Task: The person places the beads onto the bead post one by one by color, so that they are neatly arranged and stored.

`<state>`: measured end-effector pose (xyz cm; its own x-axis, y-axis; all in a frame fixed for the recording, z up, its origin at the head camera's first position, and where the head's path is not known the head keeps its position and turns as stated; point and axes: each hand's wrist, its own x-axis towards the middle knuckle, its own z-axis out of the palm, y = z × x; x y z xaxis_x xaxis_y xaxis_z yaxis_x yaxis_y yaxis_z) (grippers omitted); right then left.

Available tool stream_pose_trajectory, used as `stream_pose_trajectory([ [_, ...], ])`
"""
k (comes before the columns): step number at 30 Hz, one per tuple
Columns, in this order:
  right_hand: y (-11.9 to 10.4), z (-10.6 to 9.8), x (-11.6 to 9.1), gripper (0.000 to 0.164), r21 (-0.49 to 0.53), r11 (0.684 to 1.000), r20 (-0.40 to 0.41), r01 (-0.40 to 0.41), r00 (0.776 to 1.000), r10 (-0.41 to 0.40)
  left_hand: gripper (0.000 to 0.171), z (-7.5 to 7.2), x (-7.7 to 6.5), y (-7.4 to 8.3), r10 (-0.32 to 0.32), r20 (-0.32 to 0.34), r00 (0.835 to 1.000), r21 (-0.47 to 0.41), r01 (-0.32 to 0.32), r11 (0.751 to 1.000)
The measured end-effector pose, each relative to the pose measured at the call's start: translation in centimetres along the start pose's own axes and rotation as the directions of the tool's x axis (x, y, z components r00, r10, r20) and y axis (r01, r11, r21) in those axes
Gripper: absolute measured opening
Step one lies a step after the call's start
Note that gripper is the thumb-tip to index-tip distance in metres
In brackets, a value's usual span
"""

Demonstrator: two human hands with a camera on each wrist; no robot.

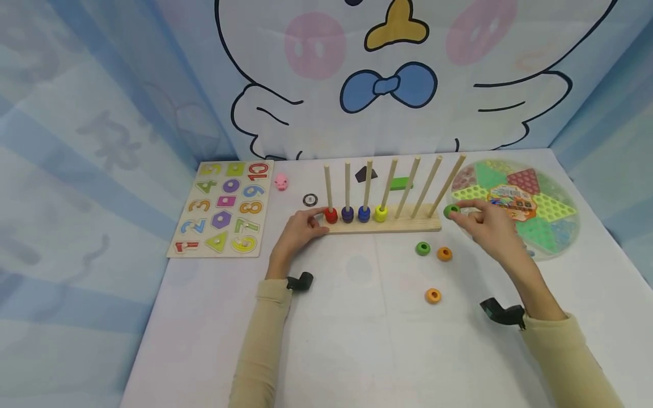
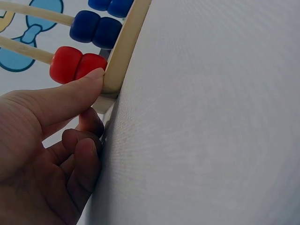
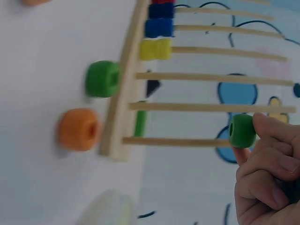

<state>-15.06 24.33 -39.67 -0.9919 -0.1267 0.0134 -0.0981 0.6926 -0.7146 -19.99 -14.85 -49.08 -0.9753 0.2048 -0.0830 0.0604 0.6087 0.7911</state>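
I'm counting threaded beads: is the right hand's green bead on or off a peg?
Off: the head view shows the green bead, pinched by the right hand, beside the rightmost peg, not around it.

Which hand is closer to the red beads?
The left. The left hand pinches the end of the wooden rack, right beside the red beads; the right hand is farther off, near the rack's other end, holding a green bead.

white table | peg stand | number board | round board | loose green bead | two orange beads
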Motion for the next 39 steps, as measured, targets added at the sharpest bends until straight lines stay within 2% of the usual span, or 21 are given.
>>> stream_pose_trajectory([
  [7,-9.4,-3.3,1.7,0.051,0.066,0.991,-0.114,0.114,0.988,-0.106,0.054,-0.1,-0.1,0.2,-0.003,0.005,1.0,0.008,0.003,1.0],
  [12,-12.6,-4.3,3.6,0.049,0.093,0.984,-0.144,0.154,0.98,-0.14,0.054,-0.1,0.2,0.1,0.006,0.0,1.0,0.009,-0.006,1.0],
  [15,-12.8,-4.1,4.2,0.05,0.089,0.986,-0.133,0.14,0.983,-0.128,0.053,0.0,0.4,0.0,0.016,0.0,1.0,0.006,-0.016,1.0],
  [22,-11.5,-2.3,4.8,0.056,0.011,0.996,-0.075,0.085,0.994,-0.084,0.053,0.0,0.3,-0.3,-0.012,0.024,1.0,-0.001,0.012,1.0],
  [29,-11.1,-1.3,5.2,0.058,-0.084,0.992,-0.06,0.091,0.994,-0.096,0.053,0.0,0.4,-0.4,-0.003,0.015,1.0,0.003,0.003,1.0],
  [39,-10.7,-1.0,5.1,0.051,-0.086,0.991,-0.061,0.097,0.993,-0.103,0.053,0.1,0.2,-0.1,-0.003,0.01,1.0,0.001,0.003,1.0],
])
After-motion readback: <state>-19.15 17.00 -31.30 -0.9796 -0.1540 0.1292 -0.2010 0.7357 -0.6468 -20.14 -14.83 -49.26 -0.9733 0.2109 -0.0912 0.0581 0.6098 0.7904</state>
